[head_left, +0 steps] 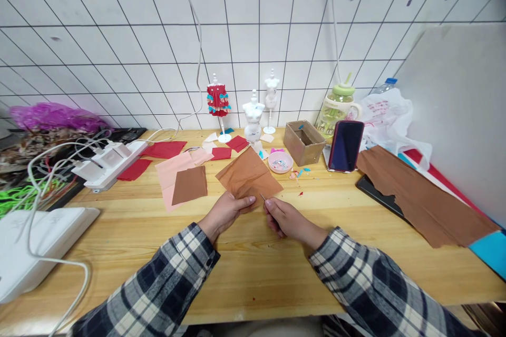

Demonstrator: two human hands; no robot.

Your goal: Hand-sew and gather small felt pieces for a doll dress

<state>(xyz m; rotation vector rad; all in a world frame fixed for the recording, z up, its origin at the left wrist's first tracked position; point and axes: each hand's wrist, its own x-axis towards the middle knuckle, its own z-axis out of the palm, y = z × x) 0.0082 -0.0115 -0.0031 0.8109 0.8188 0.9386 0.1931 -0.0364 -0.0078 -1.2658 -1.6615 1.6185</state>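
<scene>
My left hand [228, 212] pinches the lower corner of a thin brown square sheet [250, 171], thumb on top; I cannot tell whether it is cloth or crepe paper. The sheet is tilted up over the table, slightly creased near the thumb. Close beside it, my right hand [288, 217] is closed on a thin pointed metal tool [262, 197], its tip at the sheet's lower edge. Most of the tool is hidden in the fingers. To the left, a smaller brown piece [190, 185] lies over a pink sheet [168, 171].
Behind stand a mini dress form in red ruffles [219, 99] and two white ones [253, 113]. A pink dish of small shiny bits [280, 161], cardboard box [299, 139], phone [346, 146] and jug [336, 105] are right. A power strip [114, 166] with cables is left.
</scene>
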